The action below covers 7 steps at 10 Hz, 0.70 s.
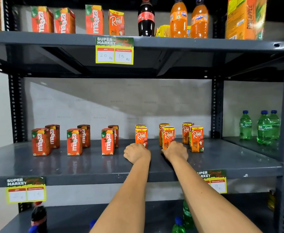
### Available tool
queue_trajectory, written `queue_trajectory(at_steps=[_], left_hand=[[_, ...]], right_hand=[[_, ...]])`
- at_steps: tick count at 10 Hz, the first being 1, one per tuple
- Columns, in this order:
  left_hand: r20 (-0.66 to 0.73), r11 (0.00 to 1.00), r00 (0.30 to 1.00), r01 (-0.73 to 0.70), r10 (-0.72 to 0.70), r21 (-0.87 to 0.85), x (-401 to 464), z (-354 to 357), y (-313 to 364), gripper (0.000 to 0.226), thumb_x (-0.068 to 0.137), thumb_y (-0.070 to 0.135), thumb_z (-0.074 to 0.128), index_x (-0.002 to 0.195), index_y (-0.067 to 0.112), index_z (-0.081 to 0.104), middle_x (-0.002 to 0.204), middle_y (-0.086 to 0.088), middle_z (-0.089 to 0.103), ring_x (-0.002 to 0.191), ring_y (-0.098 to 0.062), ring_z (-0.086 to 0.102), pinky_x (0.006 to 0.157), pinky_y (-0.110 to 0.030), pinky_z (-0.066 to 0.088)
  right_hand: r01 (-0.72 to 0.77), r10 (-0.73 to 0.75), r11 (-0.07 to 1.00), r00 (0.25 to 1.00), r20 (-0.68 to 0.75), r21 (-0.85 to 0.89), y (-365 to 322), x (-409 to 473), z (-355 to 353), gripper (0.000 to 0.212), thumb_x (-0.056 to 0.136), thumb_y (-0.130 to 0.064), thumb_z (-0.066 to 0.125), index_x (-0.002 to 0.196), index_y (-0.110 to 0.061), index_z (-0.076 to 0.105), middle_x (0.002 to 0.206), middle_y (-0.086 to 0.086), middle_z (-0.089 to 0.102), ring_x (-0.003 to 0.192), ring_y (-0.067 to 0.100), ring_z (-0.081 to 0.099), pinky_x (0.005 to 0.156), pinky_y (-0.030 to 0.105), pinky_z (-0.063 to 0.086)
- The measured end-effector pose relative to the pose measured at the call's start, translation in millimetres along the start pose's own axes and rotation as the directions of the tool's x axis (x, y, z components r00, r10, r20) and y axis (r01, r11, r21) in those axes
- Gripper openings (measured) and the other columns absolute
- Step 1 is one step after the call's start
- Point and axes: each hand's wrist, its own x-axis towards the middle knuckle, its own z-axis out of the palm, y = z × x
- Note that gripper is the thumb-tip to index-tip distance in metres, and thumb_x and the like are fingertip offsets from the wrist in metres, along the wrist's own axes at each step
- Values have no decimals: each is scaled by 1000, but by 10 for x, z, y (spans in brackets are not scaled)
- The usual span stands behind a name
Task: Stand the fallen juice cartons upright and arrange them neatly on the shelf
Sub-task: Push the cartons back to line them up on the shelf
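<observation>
On the middle shelf (87, 167) stand two-deep pairs of upright juice cartons: red Maaza cartons (74, 142) on the left and orange Real litchi cartons (196, 138) on the right. My left hand (137, 153) is curled around the base of the front Real carton (141, 135) of the first Real pair. My right hand (175, 151) grips the base of the front Real carton (168, 136) of the middle pair. The backs of my hands hide the fingers. No carton in view lies on its side.
The top shelf (54, 38) holds Maaza and Real cartons, a cola bottle (146, 17), two Fanta bottles (189, 19) and a large pineapple carton (245, 17). Green Sprite bottles (263, 127) stand on the neighbouring shelf to the right. Price tags (114, 50) hang on the shelf edges. More bottles are on the shelf below.
</observation>
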Motion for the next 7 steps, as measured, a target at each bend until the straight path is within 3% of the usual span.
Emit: queue_trajectory(at_steps=[4, 7], left_hand=[[3, 1000, 1000, 2, -2, -26, -284, 494, 613, 65, 86, 48, 60, 130, 3, 41, 131, -14, 50, 120, -25, 46, 99, -33, 38], [142, 977, 967, -203, 210, -61, -499, 852, 964, 92, 69, 67, 68, 129, 7, 34, 131, -12, 47, 122, -27, 44, 100, -35, 39]], right_hand=[[-8, 9, 1000, 1000, -6, 30, 763, 397, -90, 52, 81, -45, 70, 119, -10, 60, 119, 12, 63, 108, 30, 60, 90, 39, 51], [-129, 127, 990, 991, -46, -52, 1393, 669, -238, 49, 81, -47, 66, 116, -13, 62, 121, 9, 63, 111, 28, 58, 91, 38, 47]])
